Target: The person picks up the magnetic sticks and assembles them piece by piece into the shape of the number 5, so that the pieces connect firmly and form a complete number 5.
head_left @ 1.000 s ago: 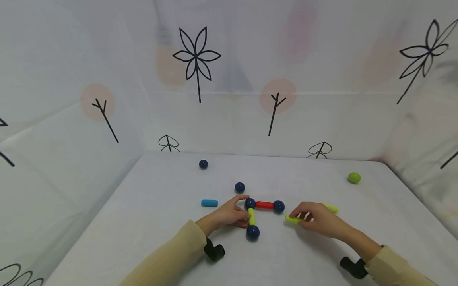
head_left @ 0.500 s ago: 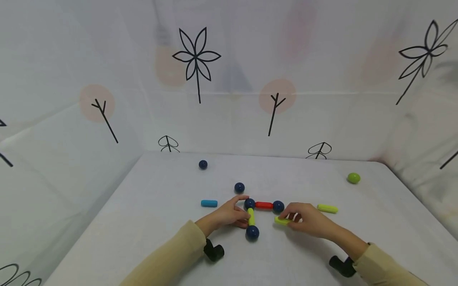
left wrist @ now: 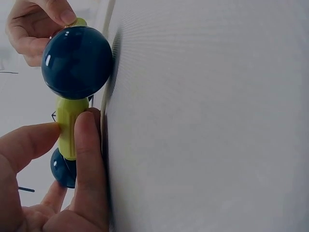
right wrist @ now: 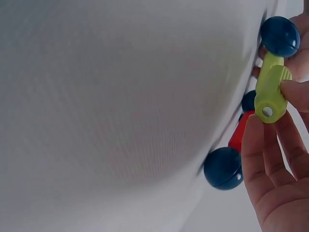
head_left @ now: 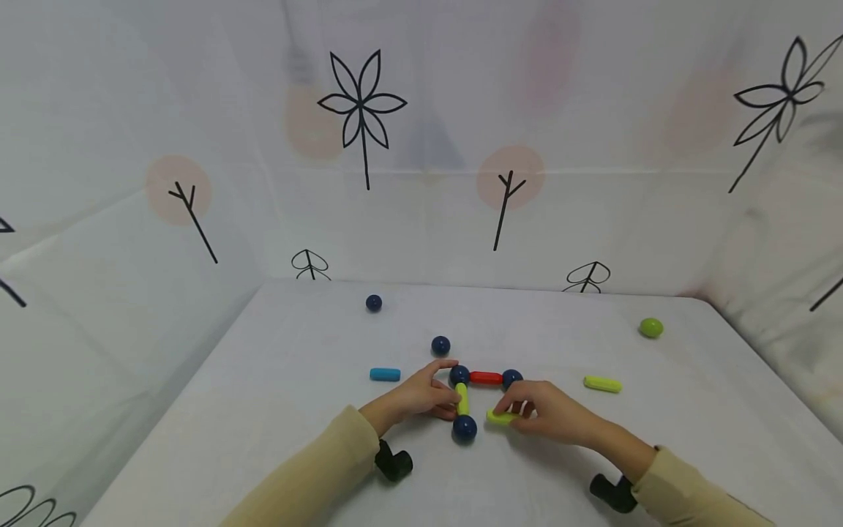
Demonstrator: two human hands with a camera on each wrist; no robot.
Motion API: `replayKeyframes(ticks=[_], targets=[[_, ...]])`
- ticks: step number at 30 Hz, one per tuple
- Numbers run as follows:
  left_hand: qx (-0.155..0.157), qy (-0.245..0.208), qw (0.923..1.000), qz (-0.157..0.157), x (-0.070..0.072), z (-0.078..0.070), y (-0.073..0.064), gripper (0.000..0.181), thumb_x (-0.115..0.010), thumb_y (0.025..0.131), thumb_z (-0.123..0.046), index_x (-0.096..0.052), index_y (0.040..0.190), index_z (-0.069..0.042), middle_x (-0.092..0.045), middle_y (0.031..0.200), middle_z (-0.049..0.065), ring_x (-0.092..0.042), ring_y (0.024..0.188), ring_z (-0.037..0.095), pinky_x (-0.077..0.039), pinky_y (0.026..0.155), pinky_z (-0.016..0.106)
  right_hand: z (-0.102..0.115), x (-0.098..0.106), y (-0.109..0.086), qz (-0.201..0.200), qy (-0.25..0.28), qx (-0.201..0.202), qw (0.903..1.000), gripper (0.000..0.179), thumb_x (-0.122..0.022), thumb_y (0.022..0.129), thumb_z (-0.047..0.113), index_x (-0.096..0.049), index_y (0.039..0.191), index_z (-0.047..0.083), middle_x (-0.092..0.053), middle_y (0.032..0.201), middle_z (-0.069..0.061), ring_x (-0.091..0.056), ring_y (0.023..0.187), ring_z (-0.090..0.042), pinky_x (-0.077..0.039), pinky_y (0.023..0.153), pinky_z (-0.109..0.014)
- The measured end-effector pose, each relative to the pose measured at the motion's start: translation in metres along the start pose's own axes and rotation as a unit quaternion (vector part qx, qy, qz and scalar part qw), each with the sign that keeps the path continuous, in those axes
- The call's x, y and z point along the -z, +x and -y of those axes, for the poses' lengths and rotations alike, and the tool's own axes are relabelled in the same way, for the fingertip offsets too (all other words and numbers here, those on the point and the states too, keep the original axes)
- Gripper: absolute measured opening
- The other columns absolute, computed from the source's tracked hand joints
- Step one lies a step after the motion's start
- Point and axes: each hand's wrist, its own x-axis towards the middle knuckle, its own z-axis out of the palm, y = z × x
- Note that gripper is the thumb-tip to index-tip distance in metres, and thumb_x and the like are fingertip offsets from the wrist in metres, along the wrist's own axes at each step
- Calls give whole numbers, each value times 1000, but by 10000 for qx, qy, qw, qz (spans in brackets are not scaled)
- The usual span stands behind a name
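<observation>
Three dark blue balls are joined by two rods in an L: a red rod (head_left: 486,378) runs to the right from the corner ball (head_left: 459,375), and a yellow-green rod (head_left: 462,400) runs toward the near ball (head_left: 464,429). My left hand (head_left: 421,391) pinches that yellow-green rod between thumb and fingers, with a finger at the corner ball. A second yellow-green rod (right wrist: 270,99) is pinched in my right hand (head_left: 549,413), just right of the near ball and apart from it. In the right wrist view a round hole shows in its end.
Two loose blue balls, one nearer (head_left: 440,345) and one farther (head_left: 373,303), lie behind the assembly. A blue rod (head_left: 385,375) lies left, another yellow-green rod (head_left: 602,384) right. Toward the back right sits a green ball (head_left: 651,328). Patterned cloth walls bound the white table.
My right hand has carried its yellow-green rod leftward and slightly nearer, toward the near ball. My left hand and the joined pieces stay nearly still.
</observation>
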Motion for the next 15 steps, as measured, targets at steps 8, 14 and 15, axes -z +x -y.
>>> replayKeyframes(ticks=[8,14,15], targets=[[-9,-1,10000,19,0,-1,-1,63,-65,86,-6,-36,141,-17,-61,90,12,-64,75,20,-54,69,32,1,-7,5,183,154,119,9996,24,-67,80,0,-67,99,14,-63,96,8,-56,83,-8,-52,69,-25],[-32,-37,10000,45,0,-1,-1,62,-65,86,-5,-36,140,-16,-62,89,12,-64,74,20,-54,69,32,5,-11,8,326,254,100,9991,22,-68,81,2,-68,98,16,-63,95,8,-57,83,-9,-52,69,-25],[-28,-38,10000,47,0,-1,-1,62,-65,86,-5,-37,140,-16,-62,89,12,-64,74,20,-54,69,32,5,-11,8,335,256,97,9991,22,-68,81,2,-68,98,16,-63,95,8,-57,82,-9,-52,69,-25]])
